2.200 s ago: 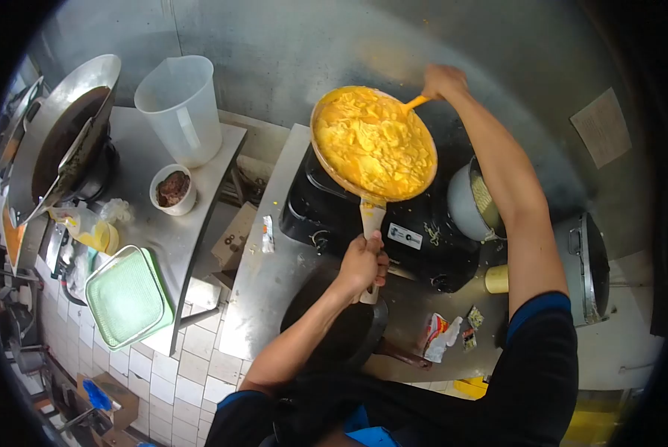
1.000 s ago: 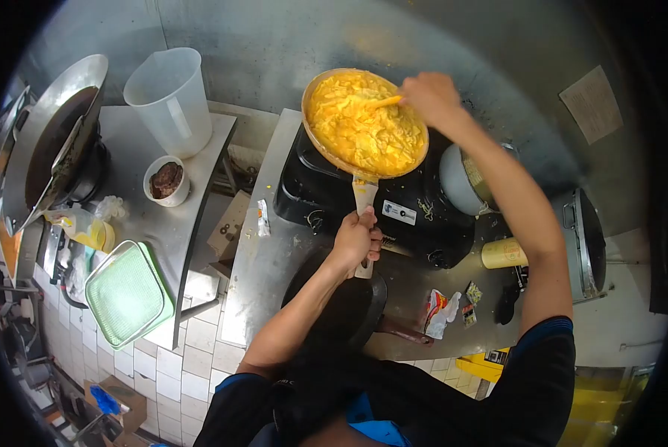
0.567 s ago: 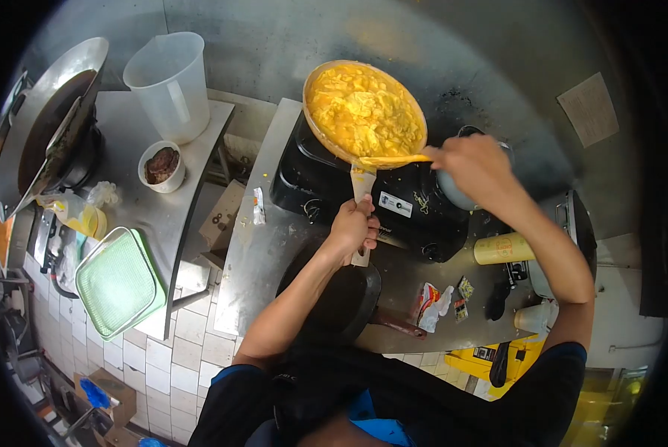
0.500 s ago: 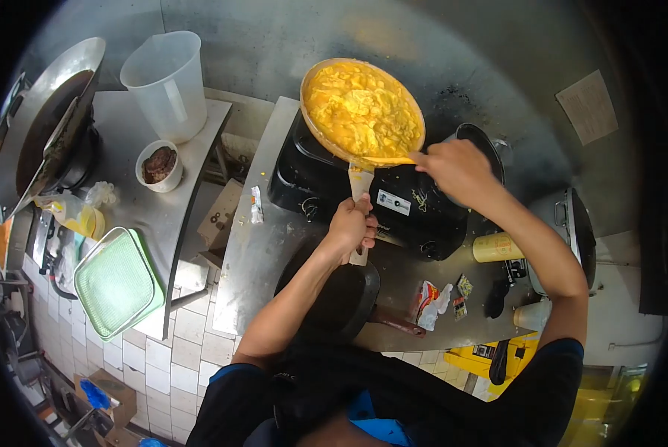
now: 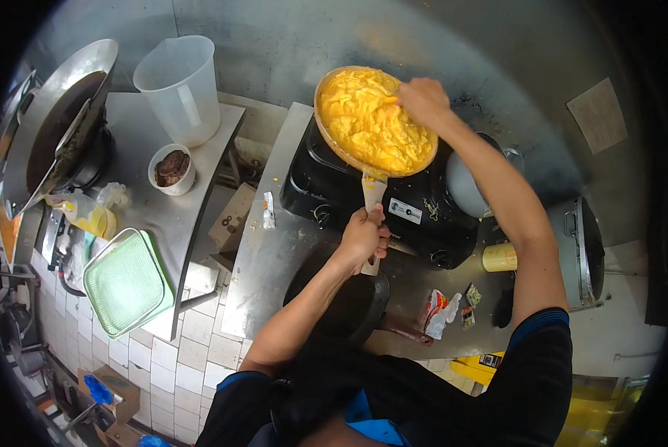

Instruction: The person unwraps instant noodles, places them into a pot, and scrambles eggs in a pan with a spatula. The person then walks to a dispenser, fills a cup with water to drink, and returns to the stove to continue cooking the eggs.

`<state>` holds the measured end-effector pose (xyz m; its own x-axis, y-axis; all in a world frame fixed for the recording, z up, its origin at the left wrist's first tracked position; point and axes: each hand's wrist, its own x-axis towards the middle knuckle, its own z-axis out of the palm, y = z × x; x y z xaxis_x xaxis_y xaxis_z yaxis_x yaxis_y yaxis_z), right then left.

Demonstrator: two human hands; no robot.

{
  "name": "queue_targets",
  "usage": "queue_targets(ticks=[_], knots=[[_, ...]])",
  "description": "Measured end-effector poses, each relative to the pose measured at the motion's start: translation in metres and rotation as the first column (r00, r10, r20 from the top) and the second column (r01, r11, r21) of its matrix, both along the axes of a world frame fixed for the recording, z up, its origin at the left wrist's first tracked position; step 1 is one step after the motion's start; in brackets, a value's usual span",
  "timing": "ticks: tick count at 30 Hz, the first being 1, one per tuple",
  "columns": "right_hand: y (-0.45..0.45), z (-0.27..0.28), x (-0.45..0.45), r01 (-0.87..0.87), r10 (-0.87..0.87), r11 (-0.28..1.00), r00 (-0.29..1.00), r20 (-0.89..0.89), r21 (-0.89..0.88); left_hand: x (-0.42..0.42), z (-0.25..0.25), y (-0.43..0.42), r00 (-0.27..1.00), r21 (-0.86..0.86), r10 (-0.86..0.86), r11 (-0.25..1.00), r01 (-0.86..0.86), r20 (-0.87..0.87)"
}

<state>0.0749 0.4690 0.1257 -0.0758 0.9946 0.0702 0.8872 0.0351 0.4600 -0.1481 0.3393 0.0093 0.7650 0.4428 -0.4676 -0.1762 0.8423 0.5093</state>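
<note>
A round pan (image 5: pixel 330 146) full of yellow scrambled egg (image 5: pixel 371 123) sits over the black stove (image 5: pixel 312 175). My left hand (image 5: pixel 364 237) is closed round the pan's pale handle (image 5: pixel 374 192). Over the pan's right rim, my right hand (image 5: pixel 423 100) grips an orange utensil (image 5: pixel 390 100); its far end is hidden in the egg. Below the stove lies a dark pan (image 5: pixel 349 302) with a brown handle, partly covered by my left forearm.
On the left table (image 5: pixel 151 212) stand a clear jug (image 5: pixel 181 97), a white tub of dark food (image 5: pixel 172 170), a green basket (image 5: pixel 125 283) and a wok (image 5: pixel 51 127). Right of the stove are a yellow cylinder (image 5: pixel 499 258), torn packets (image 5: pixel 440 313) and a large pot (image 5: pixel 572 249).
My right hand has moved up from the pan's lower right edge to its upper right, carrying the utensil into the egg. My left hand keeps its hold on the handle.
</note>
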Motion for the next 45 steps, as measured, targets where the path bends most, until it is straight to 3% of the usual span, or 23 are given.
queue_targets(ticks=[2,7,10,13,15,21,28,31,33,36,38,43,45], knots=[[0.003,0.03,-0.009,0.127,-0.127,0.991,0.992,-0.002,-0.044,-0.001,0.0,0.001,1.0,-0.003,-0.001,1.0,0.001,0.015],[-0.036,0.116,-0.031,0.068,-0.068,0.998,0.996,0.06,0.0,-0.003,0.004,0.001,1.0,-0.04,-0.005,0.999,0.006,0.013],[-0.049,0.141,-0.021,0.192,-0.188,0.98,0.979,-0.084,0.041,-0.003,0.005,0.001,1.0,-0.044,-0.006,0.999,0.006,0.012],[-0.037,0.094,0.033,0.179,-0.174,0.967,0.984,-0.047,0.181,-0.003,0.003,0.001,1.0,-0.018,-0.006,1.0,0.006,0.024],[-0.033,0.046,0.076,0.078,-0.098,0.979,0.99,0.097,0.188,-0.003,0.003,0.0,1.0,-0.026,-0.006,1.0,0.006,0.023],[-0.09,0.006,0.046,0.297,-0.292,0.955,0.946,0.142,-0.014,-0.002,0.001,-0.001,0.999,-0.01,0.032,0.999,-0.032,0.026],[-0.124,0.033,-0.016,0.412,-0.473,0.823,0.878,-0.071,-0.392,-0.002,0.004,-0.001,1.0,-0.026,0.009,1.0,-0.009,0.006],[-0.112,-0.001,-0.008,0.365,-0.492,0.823,0.841,-0.226,-0.436,-0.002,0.001,0.001,1.0,-0.007,-0.013,1.0,0.013,0.008],[-0.102,-0.014,-0.006,0.355,-0.47,0.859,0.832,-0.294,-0.368,-0.002,-0.001,0.002,0.999,0.012,-0.042,0.999,0.042,-0.003],[-0.069,-0.014,-0.012,0.44,-0.572,0.812,0.734,-0.367,-0.385,-0.003,-0.002,0.002,0.998,0.029,-0.056,0.998,0.056,0.01],[-0.05,-0.008,-0.026,0.478,-0.557,0.831,0.694,-0.456,-0.285,-0.003,-0.004,0.003,0.998,0.039,-0.055,0.998,0.054,0.015],[-0.006,-0.026,-0.046,0.488,-0.505,0.855,0.71,-0.492,-0.174,-0.008,-0.001,0.009,0.997,0.088,-0.077,0.993,0.076,0.01],[-0.006,-0.017,-0.052,0.419,-0.442,0.896,0.801,-0.403,-0.148,-0.008,0.003,0.006,0.998,0.053,-0.055,0.997,0.054,0.011]])
